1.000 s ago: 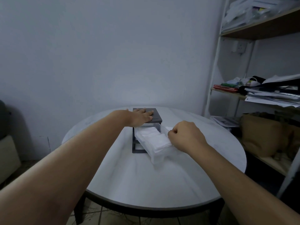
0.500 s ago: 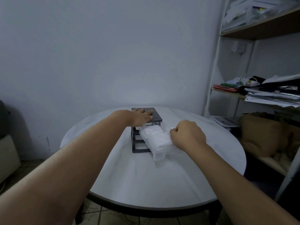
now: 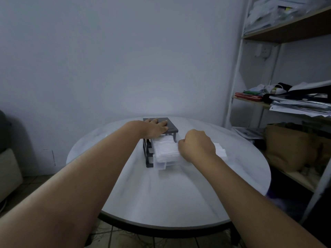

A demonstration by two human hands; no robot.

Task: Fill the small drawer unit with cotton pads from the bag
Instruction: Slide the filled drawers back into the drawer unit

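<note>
At mid-frame on the bench [image 3: 170, 194], my left grip [image 3: 154, 128] lies spread atop the drawer unit [image 3: 172, 128]; my right grip [image 3: 197, 145] curls round the edge of the open drawer [image 3: 161, 165], touching cotton pads [image 3: 164, 147].

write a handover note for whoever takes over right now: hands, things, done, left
Left hand: flat on top of the drawer unit, steadying it.
Right hand: curled at the open top drawer; what it grips is hidden.
Bag: on the table, just right of the unit.
Done: top drawer holds pads.
Left: close it; lower drawers' contents unclear.
</note>
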